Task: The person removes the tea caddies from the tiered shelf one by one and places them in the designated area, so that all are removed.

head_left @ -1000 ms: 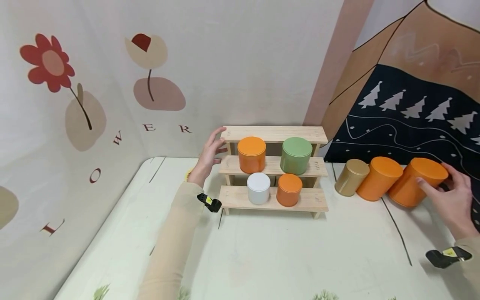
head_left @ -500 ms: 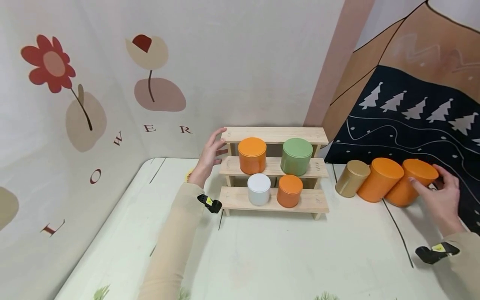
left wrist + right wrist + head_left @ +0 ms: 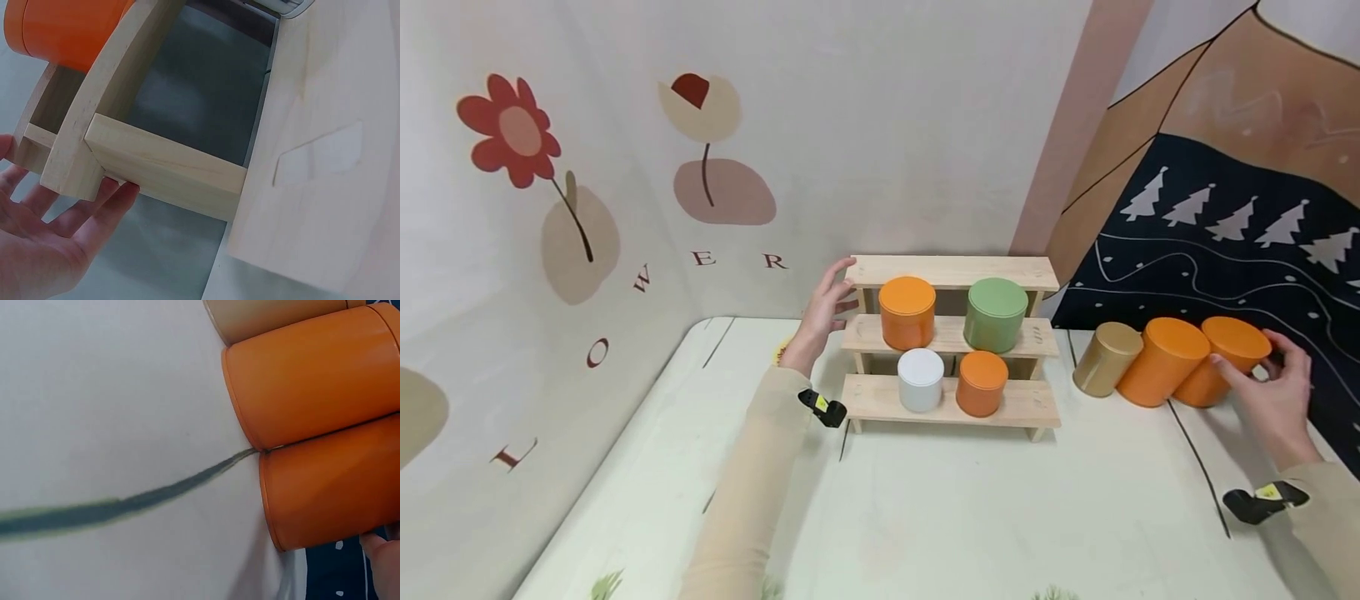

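Observation:
My right hand grips the rightmost orange canister near its lid, thumb in front and fingers on the far right side. That canister stands against a second orange canister, and the right wrist view shows their sides meeting. To the left of them is a slimmer gold canister. My left hand is at the left end of a three-step wooden rack. In the left wrist view the fingertips touch the rack's wooden end, the fingers loosely extended.
On the rack's middle step stand an orange canister and a green canister. The lowest step bears a small white canister and a small orange canister. A printed cloth wall rises behind the white table.
My right hand has moved left with the rightmost orange canister, bringing it up against the neighbouring orange one. The left hand stays at the rack's end.

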Demonstrator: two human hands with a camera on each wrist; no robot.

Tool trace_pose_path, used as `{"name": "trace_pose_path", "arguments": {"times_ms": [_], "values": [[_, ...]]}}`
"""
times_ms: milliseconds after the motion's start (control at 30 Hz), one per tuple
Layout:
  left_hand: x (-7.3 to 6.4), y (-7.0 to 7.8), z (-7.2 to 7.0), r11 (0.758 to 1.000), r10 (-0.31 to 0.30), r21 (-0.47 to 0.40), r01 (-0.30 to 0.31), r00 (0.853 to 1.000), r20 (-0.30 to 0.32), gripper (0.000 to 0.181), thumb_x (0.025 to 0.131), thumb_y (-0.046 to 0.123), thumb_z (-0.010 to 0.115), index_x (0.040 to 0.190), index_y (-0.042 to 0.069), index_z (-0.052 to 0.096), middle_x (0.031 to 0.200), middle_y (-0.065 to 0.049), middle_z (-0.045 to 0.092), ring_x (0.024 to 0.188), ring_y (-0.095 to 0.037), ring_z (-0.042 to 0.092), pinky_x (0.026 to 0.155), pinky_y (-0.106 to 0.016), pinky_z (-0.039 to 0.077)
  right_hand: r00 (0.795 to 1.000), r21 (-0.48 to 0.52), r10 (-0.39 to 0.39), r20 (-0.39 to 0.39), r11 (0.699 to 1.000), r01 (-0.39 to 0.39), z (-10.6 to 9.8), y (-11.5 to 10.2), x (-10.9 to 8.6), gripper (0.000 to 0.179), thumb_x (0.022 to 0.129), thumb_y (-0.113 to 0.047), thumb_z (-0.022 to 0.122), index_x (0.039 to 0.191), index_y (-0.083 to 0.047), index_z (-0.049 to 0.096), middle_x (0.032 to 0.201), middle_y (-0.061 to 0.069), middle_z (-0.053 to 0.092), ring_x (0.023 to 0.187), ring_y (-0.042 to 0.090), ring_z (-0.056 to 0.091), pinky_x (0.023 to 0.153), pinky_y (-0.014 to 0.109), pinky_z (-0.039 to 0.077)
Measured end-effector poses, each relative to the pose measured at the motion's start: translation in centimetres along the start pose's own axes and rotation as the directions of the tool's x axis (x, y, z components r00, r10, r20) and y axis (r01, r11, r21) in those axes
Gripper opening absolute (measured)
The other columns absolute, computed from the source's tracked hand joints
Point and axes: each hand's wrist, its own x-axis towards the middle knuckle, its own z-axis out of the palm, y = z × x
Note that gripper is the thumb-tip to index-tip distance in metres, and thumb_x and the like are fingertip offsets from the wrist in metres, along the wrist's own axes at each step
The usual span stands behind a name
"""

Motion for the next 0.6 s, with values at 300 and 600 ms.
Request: {"name": "trace_pose_path", "arguments": {"times_ms": [300,600], "values": [[-0.1,-0.2,-0.3,1.0,0.004,-0.003,-0.004,1.0,-0.01,0.046,0.103,0.036,0.039,0.148,0.033,0.034,0.149,-0.013,0.039,0.125,-0.039,0.047,0.096,-0.057,0.041,0.998,0.031,-0.038,0.047,0.999,0.036,0.1,-0.4,-0.4,0.079,0.092,-0.035,0.063,0.149,-0.04,0.009,0.155,-0.007,0.009,0.144,0.019,0.017,0.111,0.035,0.024],[0.0,0.4,-0.2,1.0,0.0,-0.011,0.0,1.0,0.011,0.044,0.103,0.031,0.038,0.147,0.031,0.035,0.149,-0.012,0.038,0.124,-0.039,0.048,0.095,-0.056,0.042,0.996,0.053,-0.083,-0.04,0.995,0.085,-1.0,-0.3,0.6,0.077,0.092,-0.024,0.066,0.149,-0.036,0.017,0.155,-0.007,0.018,0.142,0.007,0.017,0.11,0.018,0.014]]}}
